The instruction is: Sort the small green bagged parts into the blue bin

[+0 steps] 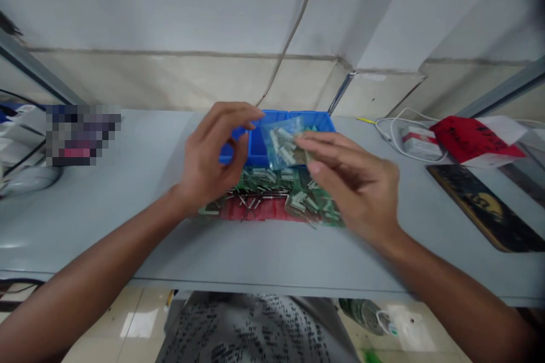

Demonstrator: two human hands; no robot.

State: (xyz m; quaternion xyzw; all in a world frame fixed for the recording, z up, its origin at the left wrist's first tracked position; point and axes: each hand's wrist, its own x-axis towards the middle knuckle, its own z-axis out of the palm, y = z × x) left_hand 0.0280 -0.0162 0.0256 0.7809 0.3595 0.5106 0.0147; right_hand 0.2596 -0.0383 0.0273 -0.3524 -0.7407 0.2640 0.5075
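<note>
Grey workbench against a pale wall, cable running down the wall to the bench. Both hands are up over the middle of the bench, sharing one small clear plastic bag of pale, light-coloured parts. Left hand: thumb and fingers curled in, pinching the bag's left top edge. Right hand: fingers extended and close together, fingertips on the bag's right side, thumb side hidden, so can't tell how firm the grip is. Bag is held in the air, just in front of the blue bin and above a pile of loose components lying on green and red sheets. Motion blur on the hands and pile. Off to the right: red packet, white box with white cord, dark board. Far left has a pixelated patch.
</note>
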